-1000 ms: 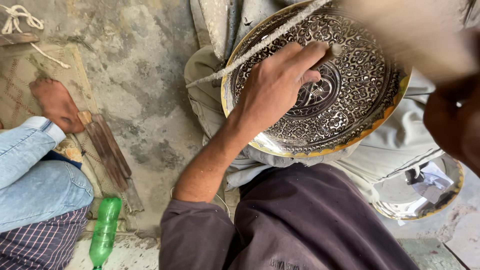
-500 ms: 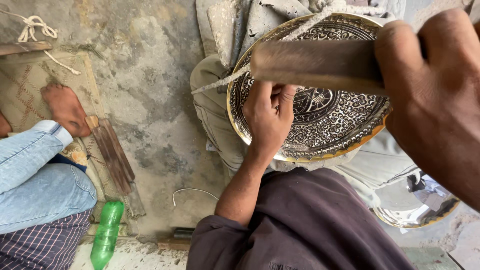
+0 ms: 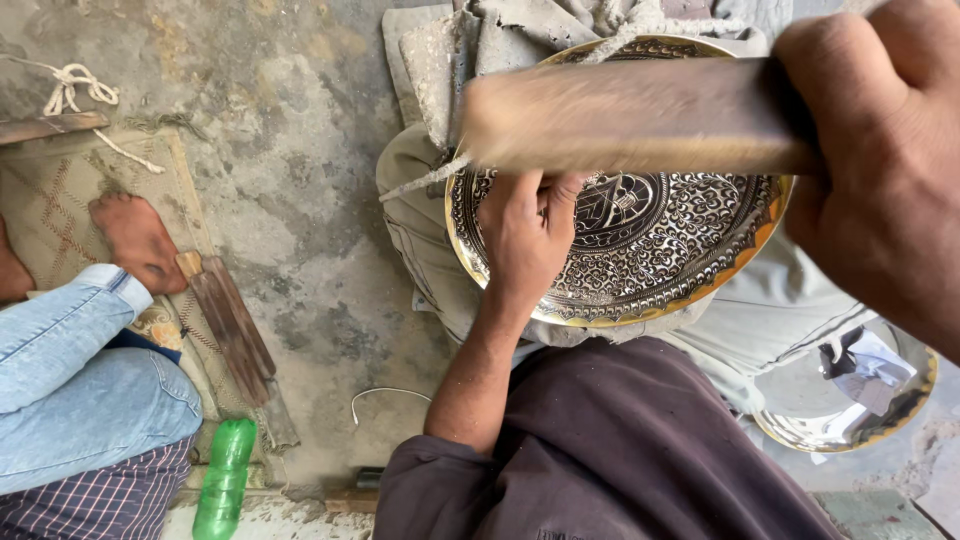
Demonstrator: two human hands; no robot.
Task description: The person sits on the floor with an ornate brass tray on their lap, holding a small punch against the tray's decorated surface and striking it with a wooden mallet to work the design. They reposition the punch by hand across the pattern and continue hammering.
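A round metal plate [image 3: 690, 235] with dense engraved patterns and a gold rim rests on my lap, tilted toward me. My left hand [image 3: 525, 235] lies on its middle. Its fingertips are bunched on what looks like a small metal punch, which is mostly hidden. My right hand [image 3: 880, 170] is close to the camera at the upper right. It grips a wooden mallet [image 3: 640, 115], which is blurred and stretches left across the plate's top, above my left fingers.
Another person sits at the left in blue jeans [image 3: 80, 390], one bare foot [image 3: 140, 240] on a woven mat. Wooden sticks [image 3: 232, 325], a green plastic bottle [image 3: 225, 480], a rope [image 3: 70, 85] and a wire loop [image 3: 385, 395] lie on the concrete floor. A second shiny plate [image 3: 850, 410] lies at the lower right.
My right hand has swung the wooden mallet in from the upper right until it lies across the plate. My left hand has stayed on the plate's middle.
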